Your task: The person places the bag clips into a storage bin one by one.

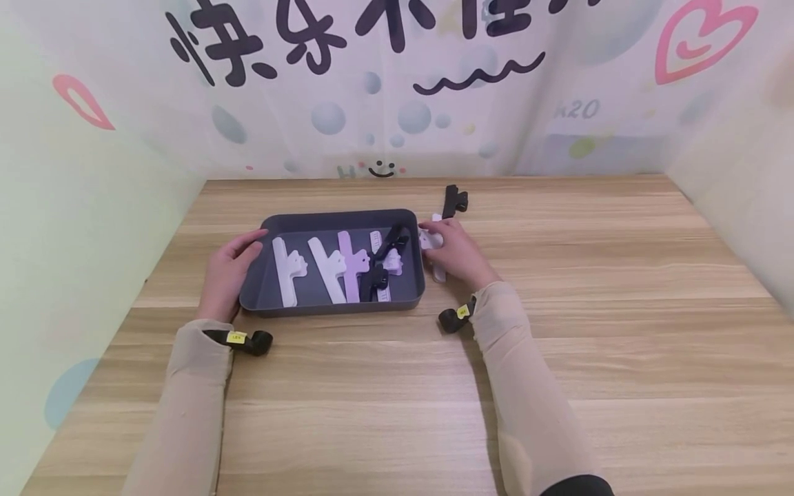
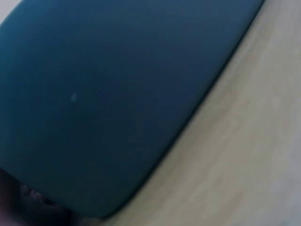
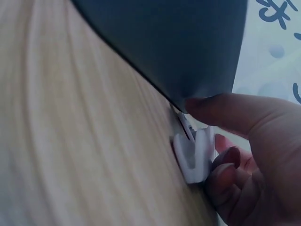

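A dark grey tray (image 1: pixel 335 309) stands on the table, holding several clips: white clips (image 1: pixel 285 275), a lilac clip (image 1: pixel 349 275) and black clips (image 1: pixel 375 279). At the tray's left end, my left hand (image 1: pixel 228 272) touches the rim with thumb and index fingertips. My right hand (image 1: pixel 457 251) is at the right end. There its thumb (image 3: pixel 221 110) touches the tray's outer wall (image 3: pixel 178 47). Its other fingers curl beside a pale clip (image 3: pixel 200 155) on the table; whether they grip it is partly hidden. Behind that hand lies another black clip (image 1: pixel 451 200).
The wood-grain table (image 1: pixel 347 406) extends in front of the tray and to its right. A printed curtain (image 1: pixel 384 89) hangs behind the table's back edge. A pale wall (image 1: pixel 74 227) borders the left side.
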`<state>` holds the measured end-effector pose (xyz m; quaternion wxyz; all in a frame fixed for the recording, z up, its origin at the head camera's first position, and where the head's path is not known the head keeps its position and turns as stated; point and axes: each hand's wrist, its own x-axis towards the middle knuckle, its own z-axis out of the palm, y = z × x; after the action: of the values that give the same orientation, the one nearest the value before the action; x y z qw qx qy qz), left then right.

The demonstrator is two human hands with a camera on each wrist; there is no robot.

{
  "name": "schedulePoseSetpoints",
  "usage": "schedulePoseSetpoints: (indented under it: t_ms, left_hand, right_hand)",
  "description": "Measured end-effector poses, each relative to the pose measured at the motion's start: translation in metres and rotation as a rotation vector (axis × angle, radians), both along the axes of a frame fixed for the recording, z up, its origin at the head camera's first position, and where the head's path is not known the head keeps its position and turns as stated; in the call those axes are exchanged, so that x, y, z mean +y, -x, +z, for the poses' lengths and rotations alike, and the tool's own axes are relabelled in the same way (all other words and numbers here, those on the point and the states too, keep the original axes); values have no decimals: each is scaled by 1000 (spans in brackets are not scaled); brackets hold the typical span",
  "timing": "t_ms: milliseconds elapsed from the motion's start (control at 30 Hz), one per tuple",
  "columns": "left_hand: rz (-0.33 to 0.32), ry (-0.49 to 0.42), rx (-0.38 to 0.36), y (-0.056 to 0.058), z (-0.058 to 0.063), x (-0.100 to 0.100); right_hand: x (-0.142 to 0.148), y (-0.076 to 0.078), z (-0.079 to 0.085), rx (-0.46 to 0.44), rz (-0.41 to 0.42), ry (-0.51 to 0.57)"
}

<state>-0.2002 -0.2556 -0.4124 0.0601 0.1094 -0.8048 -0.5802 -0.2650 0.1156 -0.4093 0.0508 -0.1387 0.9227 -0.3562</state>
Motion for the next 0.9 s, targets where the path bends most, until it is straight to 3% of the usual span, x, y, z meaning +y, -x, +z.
schedulePoseSetpoints:
  t_ms: [267,900]
  left_hand:
    - [4,2,17,0,1,0]
    - [1,15,46,-1,1,1]
  right_hand:
    - [0,0,3,-37,-30,9]
    - [19,-3,-7,-107,-23,316]
